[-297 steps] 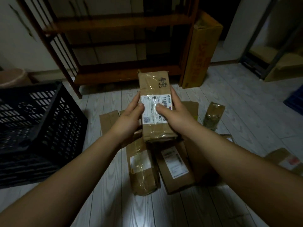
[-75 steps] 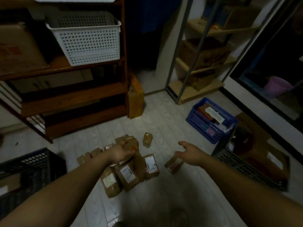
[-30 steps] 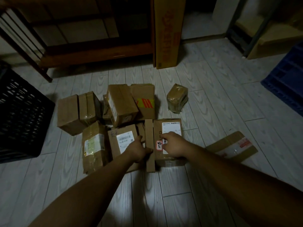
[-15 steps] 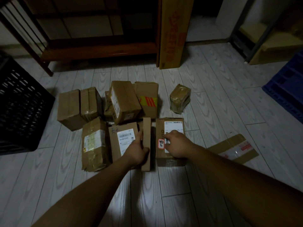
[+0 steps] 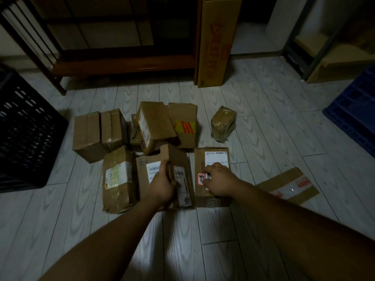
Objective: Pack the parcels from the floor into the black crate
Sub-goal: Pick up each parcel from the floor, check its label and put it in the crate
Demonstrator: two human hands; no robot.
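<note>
Several brown cardboard parcels lie clustered on the pale wood floor. My left hand (image 5: pixel 163 184) grips a narrow flat parcel (image 5: pixel 178 169) and has tipped it up on its long edge between two labelled boxes. My right hand (image 5: pixel 217 179) rests fingers-down on the labelled box (image 5: pixel 212 157) to the right of it. To the left lie a box with a barcode label (image 5: pixel 145 175) and a taped parcel (image 5: pixel 116 177). The black crate (image 5: pixel 26 134) stands at the left edge; its inside is hidden.
More parcels sit behind the cluster, one with red-striped yellow tape (image 5: pixel 185 124) and a small plastic-wrapped one (image 5: pixel 223 122) apart to the right. A flat parcel (image 5: pixel 290 185) lies at right. A wooden shelf (image 5: pixel 121 63), a tall yellow carton (image 5: pixel 217 41) and a blue crate (image 5: pixel 355 110) border the floor.
My left hand has closed around the narrow parcel and lifted its far end, tilting it up off the floor. My right hand has stayed on the labelled box.
</note>
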